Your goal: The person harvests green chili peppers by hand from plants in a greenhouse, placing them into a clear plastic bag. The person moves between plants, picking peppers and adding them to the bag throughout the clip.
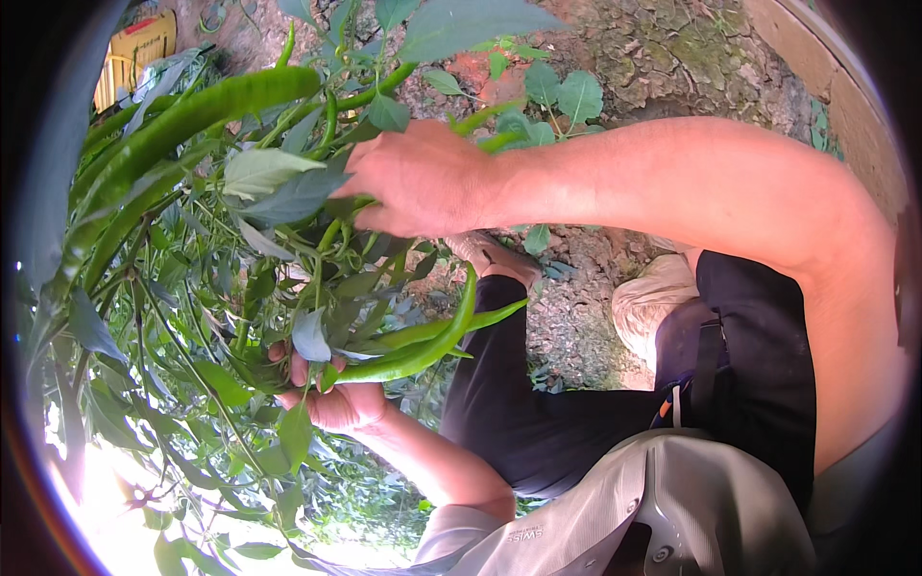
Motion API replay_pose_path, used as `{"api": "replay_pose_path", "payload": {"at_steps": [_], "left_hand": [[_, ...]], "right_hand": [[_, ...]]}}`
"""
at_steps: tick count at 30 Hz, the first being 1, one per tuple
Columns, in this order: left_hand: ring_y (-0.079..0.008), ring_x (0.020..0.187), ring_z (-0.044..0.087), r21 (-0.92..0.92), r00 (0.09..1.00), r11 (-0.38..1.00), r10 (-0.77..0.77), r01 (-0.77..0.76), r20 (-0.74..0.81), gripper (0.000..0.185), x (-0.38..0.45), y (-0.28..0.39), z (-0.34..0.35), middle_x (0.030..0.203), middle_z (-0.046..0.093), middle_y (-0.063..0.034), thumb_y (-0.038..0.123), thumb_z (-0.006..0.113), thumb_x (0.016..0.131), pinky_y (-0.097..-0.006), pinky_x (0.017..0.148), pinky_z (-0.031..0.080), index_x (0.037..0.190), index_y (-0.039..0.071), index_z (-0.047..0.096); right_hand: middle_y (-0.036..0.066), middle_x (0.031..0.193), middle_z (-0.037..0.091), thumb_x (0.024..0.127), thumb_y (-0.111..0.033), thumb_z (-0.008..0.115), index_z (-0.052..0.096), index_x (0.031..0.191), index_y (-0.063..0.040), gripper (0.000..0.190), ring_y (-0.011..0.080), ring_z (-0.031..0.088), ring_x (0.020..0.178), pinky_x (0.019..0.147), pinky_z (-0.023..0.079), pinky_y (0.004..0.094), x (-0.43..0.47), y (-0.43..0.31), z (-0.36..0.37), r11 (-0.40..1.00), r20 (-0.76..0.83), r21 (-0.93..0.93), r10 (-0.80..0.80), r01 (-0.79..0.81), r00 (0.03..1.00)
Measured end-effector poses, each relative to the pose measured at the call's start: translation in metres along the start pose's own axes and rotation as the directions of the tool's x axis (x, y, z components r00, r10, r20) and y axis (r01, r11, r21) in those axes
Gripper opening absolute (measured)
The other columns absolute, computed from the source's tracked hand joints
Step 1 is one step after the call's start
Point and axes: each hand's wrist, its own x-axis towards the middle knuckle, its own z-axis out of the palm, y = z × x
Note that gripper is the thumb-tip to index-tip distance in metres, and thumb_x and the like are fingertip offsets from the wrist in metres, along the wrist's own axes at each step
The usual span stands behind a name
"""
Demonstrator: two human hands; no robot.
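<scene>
Long green chili peppers [414, 360] stick out to the right from my left hand [338, 403], whose fingers curl around their ends low in the chili plant [238, 288]. Leaves cover part of that hand. Above it, my right hand [421, 180] reaches into the foliage from the right, back of the hand up. Leaves and stems hide its fingertips, so what they touch cannot be told. A large green chili pepper [209, 104] hangs left of my right hand, with several others beside it. More chili tips show just behind my right wrist.
Rough, cracked soil [648, 65] with low weeds [569, 97] lies beyond my right arm. A yellow printed package [140, 54] is at the upper left. My bare foot [497, 255] and bent legs in dark trousers [504, 410] are near the plant. A pale edge [857, 122] runs along the upper right.
</scene>
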Motion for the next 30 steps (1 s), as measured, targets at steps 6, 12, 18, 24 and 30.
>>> {"api": "replay_pose_path", "payload": {"at_steps": [6, 12, 18, 24, 30], "left_hand": [[-0.0136, 0.074, 0.054, -0.035, 0.998, 0.999, -0.035, 0.037, 0.050, 0.040, 0.002, -0.008, 0.005, 0.087, 0.055, 0.0039, 0.022, 0.074, 0.097, -0.0338, 0.073, 0.046, 0.132, 0.011, 0.056], [-0.0135, 0.073, 0.051, -0.057, 0.997, 0.997, -0.053, 0.057, 0.060, 0.040, 0.000, -0.011, 0.007, 0.094, 0.052, 0.0013, 0.022, 0.075, 0.098, -0.0320, 0.072, 0.048, 0.129, 0.011, 0.053], [-0.0151, 0.075, 0.056, -0.034, 0.991, 0.995, -0.093, 0.096, 0.092, 0.040, -0.002, -0.018, 0.009, 0.092, 0.054, 0.0006, 0.020, 0.076, 0.096, -0.0347, 0.073, 0.049, 0.128, 0.011, 0.054], [-0.0162, 0.075, 0.055, -0.004, 0.996, 0.998, -0.060, 0.060, 0.072, 0.043, -0.004, -0.021, 0.005, 0.090, 0.056, -0.0010, 0.023, 0.072, 0.099, -0.0362, 0.074, 0.047, 0.134, 0.005, 0.055], [-0.0167, 0.078, 0.052, 0.136, 0.995, 0.990, -0.042, 0.029, 0.092, 0.046, -0.004, -0.034, 0.008, 0.119, 0.064, -0.0071, 0.028, 0.065, 0.105, -0.0372, 0.081, 0.045, 0.145, 0.009, 0.053]], "right_hand": [[0.017, 0.091, 0.073, 0.088, -0.026, 0.072, 0.073, 0.095, -0.006, 0.021, 0.0387, 0.073, 0.089, 0.074, 0.059, 0.0533, 0.010, -0.007, -0.006, 0.975, 0.177, -0.016, -0.217, 0.223, 0.960], [0.016, 0.096, 0.072, 0.087, -0.021, 0.068, 0.072, 0.104, -0.007, 0.022, 0.0401, 0.072, 0.094, 0.079, 0.059, 0.0533, 0.010, -0.016, -0.013, 0.994, 0.402, -0.069, -0.046, 0.080, 0.915], [0.007, 0.115, 0.070, 0.086, -0.019, 0.068, 0.069, 0.104, -0.012, 0.019, 0.0385, 0.069, 0.113, 0.083, 0.058, 0.0587, -0.002, 0.020, 0.019, 0.519, 0.466, -0.597, -0.396, 0.612, 0.791], [0.012, 0.101, 0.070, 0.090, -0.026, 0.067, 0.066, 0.099, -0.007, 0.021, 0.0320, 0.074, 0.091, 0.073, 0.062, 0.0469, -0.003, 0.005, 0.006, 0.784, 0.090, -0.377, -0.498, 0.493, 0.862], [0.009, 0.107, 0.071, 0.088, -0.029, 0.066, 0.074, 0.097, -0.010, 0.022, 0.0320, 0.072, 0.097, 0.071, 0.062, 0.0463, 0.017, -0.029, -0.032, 0.710, 0.500, -0.512, -0.211, 0.484, 0.840]]}}
